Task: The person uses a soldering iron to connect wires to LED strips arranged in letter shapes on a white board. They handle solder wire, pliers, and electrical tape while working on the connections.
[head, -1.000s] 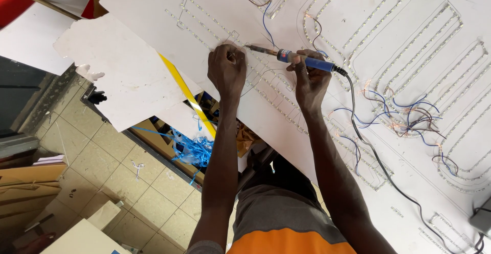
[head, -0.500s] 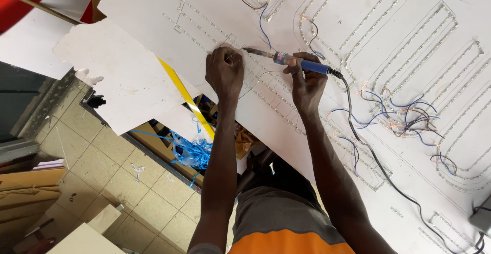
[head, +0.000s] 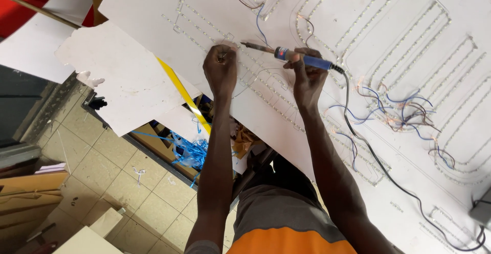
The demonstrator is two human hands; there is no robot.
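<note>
both arms outstretched, left hand [head: 220, 70] pinching, right hand [head: 307, 80] gripping

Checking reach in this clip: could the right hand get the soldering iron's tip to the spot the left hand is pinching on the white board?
Probably yes. The right hand holds the soldering iron with its tip aimed at the left hand; only bare white board lies between.

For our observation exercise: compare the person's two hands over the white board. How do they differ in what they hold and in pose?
The right hand grips a blue-handled soldering iron, its metal tip pointing toward the left hand. The left hand holds no tool; its fingertips press at the LED strip. Both reach over the white board.
</note>
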